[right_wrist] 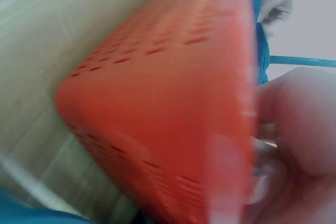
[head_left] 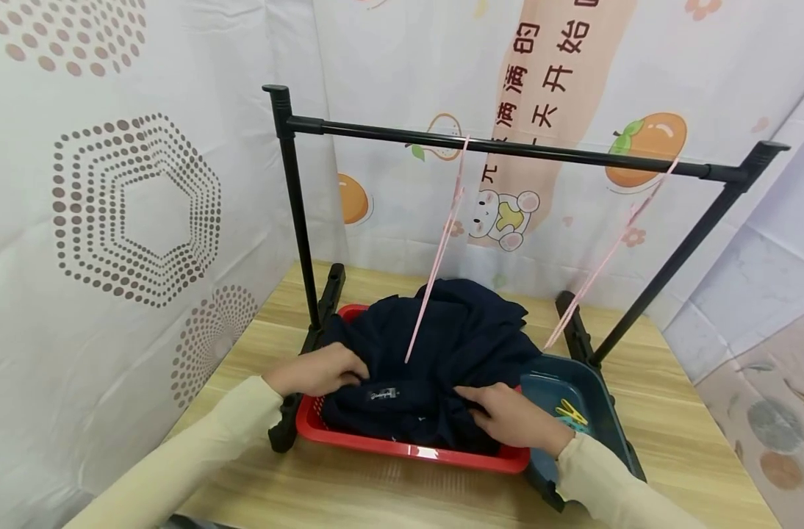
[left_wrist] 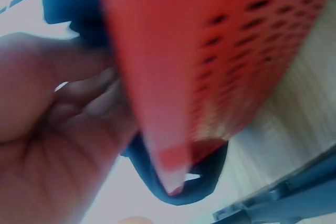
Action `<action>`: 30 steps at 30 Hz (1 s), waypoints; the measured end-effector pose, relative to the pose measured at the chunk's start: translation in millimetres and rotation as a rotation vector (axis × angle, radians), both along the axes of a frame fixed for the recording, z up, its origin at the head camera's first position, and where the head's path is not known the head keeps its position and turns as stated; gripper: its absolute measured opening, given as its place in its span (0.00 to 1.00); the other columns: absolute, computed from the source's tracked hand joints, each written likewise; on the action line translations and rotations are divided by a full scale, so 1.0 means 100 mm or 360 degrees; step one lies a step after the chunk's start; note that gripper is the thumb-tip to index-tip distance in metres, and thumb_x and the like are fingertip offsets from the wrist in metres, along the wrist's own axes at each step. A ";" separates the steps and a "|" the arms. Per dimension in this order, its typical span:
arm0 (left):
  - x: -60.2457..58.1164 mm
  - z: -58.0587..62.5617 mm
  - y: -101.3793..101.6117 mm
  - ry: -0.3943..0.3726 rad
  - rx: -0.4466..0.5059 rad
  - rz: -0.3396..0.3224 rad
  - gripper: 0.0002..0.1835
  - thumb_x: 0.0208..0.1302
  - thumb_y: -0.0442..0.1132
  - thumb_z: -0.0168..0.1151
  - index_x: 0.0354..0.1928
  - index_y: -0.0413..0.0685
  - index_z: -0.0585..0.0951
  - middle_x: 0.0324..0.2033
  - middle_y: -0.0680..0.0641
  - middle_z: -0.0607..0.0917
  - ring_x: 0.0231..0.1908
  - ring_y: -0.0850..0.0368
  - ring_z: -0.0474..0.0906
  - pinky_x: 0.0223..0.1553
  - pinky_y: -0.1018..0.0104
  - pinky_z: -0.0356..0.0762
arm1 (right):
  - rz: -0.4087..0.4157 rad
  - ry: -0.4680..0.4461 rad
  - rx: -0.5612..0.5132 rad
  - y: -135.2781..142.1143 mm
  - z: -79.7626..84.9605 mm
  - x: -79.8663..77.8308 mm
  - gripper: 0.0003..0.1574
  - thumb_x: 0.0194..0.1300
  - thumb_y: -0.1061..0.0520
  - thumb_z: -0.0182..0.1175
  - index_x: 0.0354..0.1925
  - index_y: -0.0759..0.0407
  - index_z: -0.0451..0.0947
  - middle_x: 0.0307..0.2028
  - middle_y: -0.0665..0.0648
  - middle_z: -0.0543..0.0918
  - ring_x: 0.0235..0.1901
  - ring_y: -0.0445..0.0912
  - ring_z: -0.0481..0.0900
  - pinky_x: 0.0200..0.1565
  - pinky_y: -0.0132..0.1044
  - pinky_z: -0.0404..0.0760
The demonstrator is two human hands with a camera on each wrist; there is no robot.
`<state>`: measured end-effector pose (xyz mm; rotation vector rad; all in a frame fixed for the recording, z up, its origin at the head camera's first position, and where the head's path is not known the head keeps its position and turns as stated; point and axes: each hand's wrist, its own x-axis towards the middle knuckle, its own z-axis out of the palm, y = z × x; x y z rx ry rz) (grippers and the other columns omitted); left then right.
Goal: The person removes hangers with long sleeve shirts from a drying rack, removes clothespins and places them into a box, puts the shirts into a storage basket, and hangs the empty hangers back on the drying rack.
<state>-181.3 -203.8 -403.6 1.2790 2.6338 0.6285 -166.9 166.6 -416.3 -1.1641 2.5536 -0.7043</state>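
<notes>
A dark navy garment (head_left: 442, 330) with a small label (head_left: 382, 394) lies heaped in a red plastic basket (head_left: 411, 450), part of it spilling over the far rim. My left hand (head_left: 324, 371) pinches the cloth on the label's left side, at the basket's left end. On the other side, my right hand (head_left: 508, 415) grips the same garment near the right end, fingers curled into the fabric. The left wrist view puts the left hand (left_wrist: 58, 103) right beside the rim. In the right wrist view, the basket wall hides much of what the right hand (right_wrist: 299, 135) holds.
A black rack (head_left: 521, 150) spans the basket, with two pink cords (head_left: 435, 268) looped over its bar. The near cord hangs in front of the garment. Right of the basket sits a blue-grey tray (head_left: 547, 367) holding yellow and teal clothespins (head_left: 570, 413). Patterned curtains stand behind the wooden table (head_left: 680, 411).
</notes>
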 end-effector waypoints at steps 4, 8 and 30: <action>0.05 -0.01 -0.02 -0.0237 -0.0249 -0.0012 0.26 0.63 0.15 0.54 0.57 0.44 0.86 0.51 0.51 0.87 0.53 0.60 0.81 0.56 0.65 0.79 | 0.0047 0.0014 0.0118 -0.04 -0.01 0.01 0.28 0.72 0.70 0.55 0.69 0.67 0.73 0.16 0.40 0.63 0.15 0.33 0.59 0.24 0.29 0.68; 0.07 0.05 -0.01 -0.0410 -0.0479 0.0050 0.30 0.63 0.16 0.51 0.65 0.42 0.80 0.61 0.49 0.82 0.64 0.56 0.75 0.63 0.62 0.74 | 0.0066 0.0067 0.0189 -0.05 -0.01 0.00 0.30 0.72 0.71 0.54 0.70 0.67 0.70 0.17 0.41 0.62 0.16 0.34 0.59 0.26 0.29 0.68; -0.55 -0.17 -0.68 -0.0775 0.0502 0.1211 0.29 0.74 0.59 0.59 0.44 0.35 0.84 0.27 0.41 0.84 0.24 0.50 0.83 0.30 0.56 0.85 | -0.1104 -0.0305 -0.0146 0.61 0.12 -0.61 0.56 0.73 0.26 0.52 0.74 0.68 0.57 0.43 0.63 0.85 0.38 0.54 0.84 0.40 0.46 0.80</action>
